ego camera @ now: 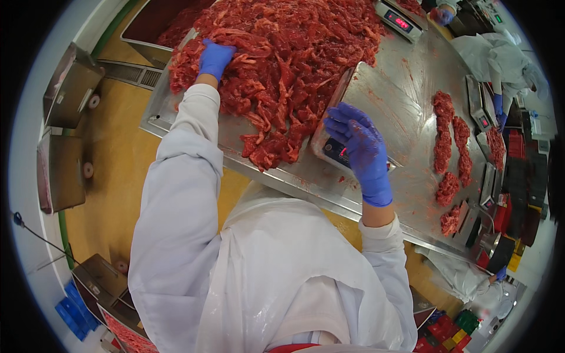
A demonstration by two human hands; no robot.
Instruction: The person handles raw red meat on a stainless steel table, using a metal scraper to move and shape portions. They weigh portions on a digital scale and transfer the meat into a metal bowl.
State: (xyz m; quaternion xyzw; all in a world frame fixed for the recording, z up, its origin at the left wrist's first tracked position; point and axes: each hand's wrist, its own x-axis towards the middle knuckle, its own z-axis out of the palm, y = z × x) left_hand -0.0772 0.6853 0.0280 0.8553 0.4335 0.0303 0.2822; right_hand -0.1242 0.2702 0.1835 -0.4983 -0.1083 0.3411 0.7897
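A large heap of raw red meat strips (282,75) covers the left and upper part of the steel table (410,176). My left hand (215,58), in a blue glove, reaches into the heap's left side; its fingers are partly hidden, and whether they grip meat is unclear. My right hand (364,145), in a blue glove smeared with meat residue, hovers over the near part of a steel bench scale (375,101), fingers extended and holding nothing. It partly covers the scale's display. The scale's smeared plate bears no meat.
Rows of meat (442,132) lie on the table's right side. Another scale (401,20) stands at the back. Co-workers in white (503,61) are across the table and at lower right. Steel tubs (62,172) stand left; a meat-filled tub (148,31) adjoins the table.
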